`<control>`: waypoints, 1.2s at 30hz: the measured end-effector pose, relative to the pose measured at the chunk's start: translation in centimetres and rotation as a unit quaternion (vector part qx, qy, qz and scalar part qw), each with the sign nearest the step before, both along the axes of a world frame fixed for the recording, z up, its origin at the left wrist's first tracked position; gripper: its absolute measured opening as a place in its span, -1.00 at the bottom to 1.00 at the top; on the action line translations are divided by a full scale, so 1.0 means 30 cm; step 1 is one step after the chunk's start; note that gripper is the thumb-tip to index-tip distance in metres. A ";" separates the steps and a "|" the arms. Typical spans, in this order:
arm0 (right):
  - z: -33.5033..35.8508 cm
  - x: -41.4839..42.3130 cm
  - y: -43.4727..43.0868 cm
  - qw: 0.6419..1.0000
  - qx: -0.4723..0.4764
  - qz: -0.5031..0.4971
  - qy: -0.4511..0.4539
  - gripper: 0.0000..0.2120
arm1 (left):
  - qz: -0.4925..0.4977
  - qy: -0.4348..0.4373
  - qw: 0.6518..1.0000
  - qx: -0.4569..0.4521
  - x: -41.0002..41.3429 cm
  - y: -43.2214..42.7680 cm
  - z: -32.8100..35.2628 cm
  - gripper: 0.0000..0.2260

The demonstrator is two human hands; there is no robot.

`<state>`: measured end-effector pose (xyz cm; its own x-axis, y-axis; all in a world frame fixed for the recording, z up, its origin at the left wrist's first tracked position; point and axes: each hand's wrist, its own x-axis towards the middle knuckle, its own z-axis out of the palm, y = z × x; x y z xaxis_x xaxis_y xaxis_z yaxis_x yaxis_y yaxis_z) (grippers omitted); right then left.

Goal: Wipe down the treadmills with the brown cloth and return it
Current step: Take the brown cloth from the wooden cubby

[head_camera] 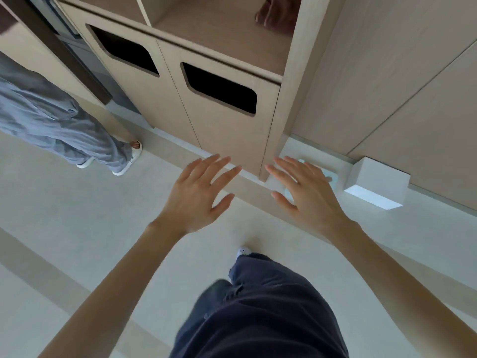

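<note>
The brown cloth [277,14] lies bunched on the open shelf of a light wooden cabinet [227,40], at the top of the view and partly cut off by the frame's edge. My left hand [198,195] and my right hand [307,195] are held out low in front of me, well below the shelf, palms down with fingers spread and nothing in them. No treadmill is in view.
Below the shelf the cabinet has two doors with dark cut-out openings [219,89]. Another person's legs in grey trousers [59,125] stand at the left. A white box [376,184] sits at the wall base on the right. Pale floor [77,215] lies underfoot.
</note>
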<state>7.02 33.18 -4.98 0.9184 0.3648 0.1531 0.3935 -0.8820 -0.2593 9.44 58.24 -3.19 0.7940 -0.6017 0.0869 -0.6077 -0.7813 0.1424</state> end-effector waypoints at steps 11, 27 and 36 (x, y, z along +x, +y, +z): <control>0.047 0.106 0.098 0.996 -0.014 -0.084 0.003 -0.55 | -0.087 0.018 0.996 0.000 0.222 0.077 -0.026 -0.57; 0.016 0.430 0.536 0.966 -0.017 -0.258 -0.015 -0.54 | -0.277 -0.004 0.960 0.032 0.846 0.357 0.040 -0.54; 0.012 0.587 0.632 0.949 -0.012 -0.315 -0.010 -0.50 | -0.322 -0.020 0.946 0.013 1.077 0.405 0.061 -0.54</control>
<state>24.64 52.13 -4.63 0.9521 -0.2528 0.1720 -0.2099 -0.9494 -0.2335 41.75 70.40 -1.35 0.2575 -0.9623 0.0873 -0.9638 -0.2494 0.0937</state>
